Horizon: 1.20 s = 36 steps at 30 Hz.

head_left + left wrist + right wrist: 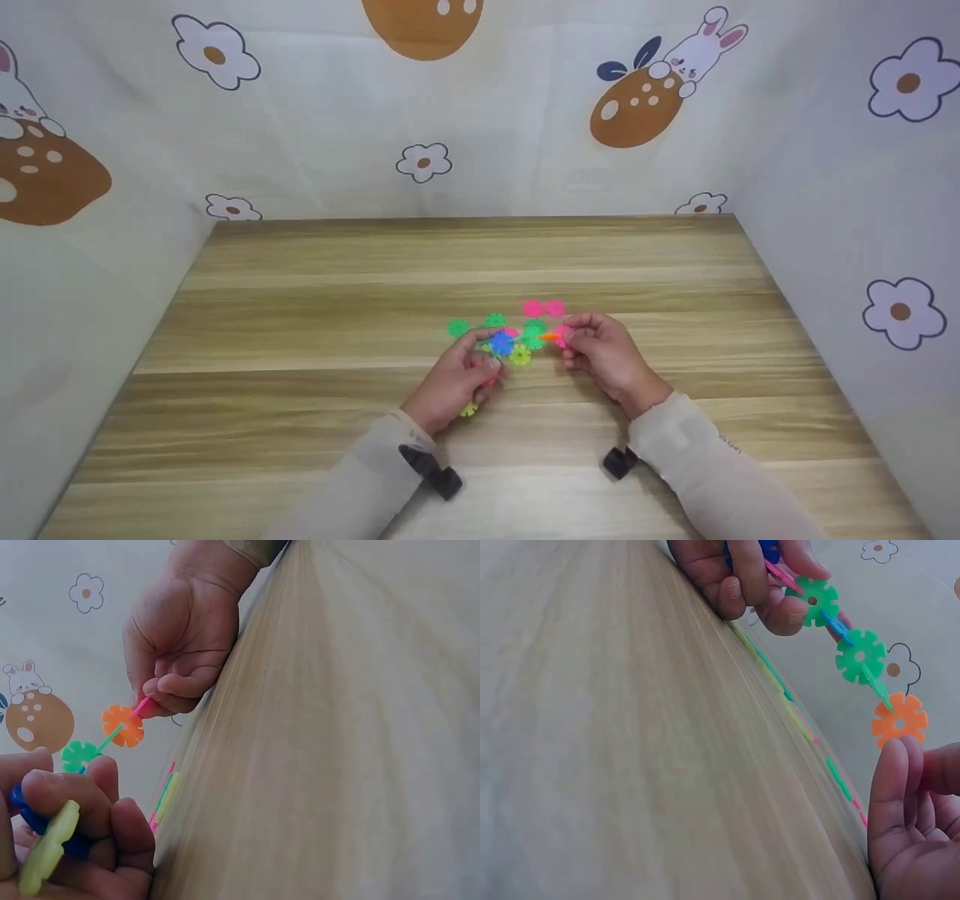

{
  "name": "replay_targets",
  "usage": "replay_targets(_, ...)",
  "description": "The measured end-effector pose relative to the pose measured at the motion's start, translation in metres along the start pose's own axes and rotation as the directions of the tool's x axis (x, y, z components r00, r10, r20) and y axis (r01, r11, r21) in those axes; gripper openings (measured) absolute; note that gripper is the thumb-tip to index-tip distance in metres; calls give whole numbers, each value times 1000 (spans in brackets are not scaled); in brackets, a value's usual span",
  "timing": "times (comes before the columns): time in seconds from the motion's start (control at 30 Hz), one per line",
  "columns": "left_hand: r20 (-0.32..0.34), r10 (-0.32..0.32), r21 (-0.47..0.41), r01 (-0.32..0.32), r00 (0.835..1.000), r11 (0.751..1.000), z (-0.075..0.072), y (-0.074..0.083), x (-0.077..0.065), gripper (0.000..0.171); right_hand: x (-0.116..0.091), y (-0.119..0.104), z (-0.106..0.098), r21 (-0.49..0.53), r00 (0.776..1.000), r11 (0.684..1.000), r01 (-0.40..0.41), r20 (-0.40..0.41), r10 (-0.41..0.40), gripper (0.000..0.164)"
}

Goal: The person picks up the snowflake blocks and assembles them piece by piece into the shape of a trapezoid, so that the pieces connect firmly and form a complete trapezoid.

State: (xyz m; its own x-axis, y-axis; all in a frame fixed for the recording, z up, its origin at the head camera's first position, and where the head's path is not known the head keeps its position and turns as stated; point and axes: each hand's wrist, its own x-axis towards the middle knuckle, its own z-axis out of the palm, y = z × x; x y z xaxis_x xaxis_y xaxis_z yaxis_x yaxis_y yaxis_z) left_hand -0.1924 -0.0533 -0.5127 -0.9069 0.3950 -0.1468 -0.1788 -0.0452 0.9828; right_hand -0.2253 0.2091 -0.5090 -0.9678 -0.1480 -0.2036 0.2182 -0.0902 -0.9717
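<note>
A chain of interlocking plastic snowflake discs (860, 656) stretches between the two hands, raised above the table. My left hand (454, 382) has its fingers curled round the chain at a blue disc (30, 814), and a yellow disc (49, 847) shows by those fingers. From there, pink, green and light blue discs lead to an orange disc (900, 720). Beyond the orange one, my right hand (611, 356) pinches a pink disc (141, 706) between thumb and fingers. Part of the chain is hidden inside the left hand.
Loose discs lie on the wooden table (300, 315) beyond the hands: a joined-looking pink pair (544, 308), a green disc (458, 328), another green disc (496, 319) and a yellow disc (520, 355). A patterned curtain (322, 135) surrounds the table's back and sides.
</note>
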Motion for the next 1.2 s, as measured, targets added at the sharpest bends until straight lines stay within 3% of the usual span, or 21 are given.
replay_targets(0.17,17,1,-23,-1,1000,1000,-1,0,1,54,0,-2,1,-31,1000,999,-10,-16,9,11)
replay_targets(0.27,54,3,-11,-3,999,1000,-2,1,0,55,-2,-5,0,-80,1000,997,-13,14,14,19)
replay_targets(0.37,92,0,15,-1,996,1000,-3,2,-1,56,-4,-6,-3,-163,987,986,18,159,8,33)
replay_targets(0.47,126,-1,34,-3,992,999,-4,3,-2,55,-6,-6,-3,-221,942,973,66,334,13,42)
replay_targets(0.57,130,-2,15,0,992,1000,-4,4,-3,55,-7,-6,-3,-233,914,968,92,405,11,41)
replay_targets(0.67,84,6,-21,-4,996,1000,-5,4,-3,52,-7,-6,-3,-205,931,976,78,366,2,34)
replay_targets(0.77,-6,17,-65,-17,1000,998,-4,4,-2,47,-6,-5,-4,-147,955,988,51,298,-5,28)
replay_targets(0.9,-136,50,-79,-62,989,995,-5,3,0,43,-5,-5,-5,-69,962,997,20,272,0,22)
replay_targets(1.03,-210,68,-66,-83,975,994,-5,3,2,40,-6,-5,-5,-89,928,996,5,372,28,14)
replay_targets(1.2,-215,48,-85,-67,975,994,-5,5,3,38,-11,-6,-4,-153,862,988,-11,499,87,16)
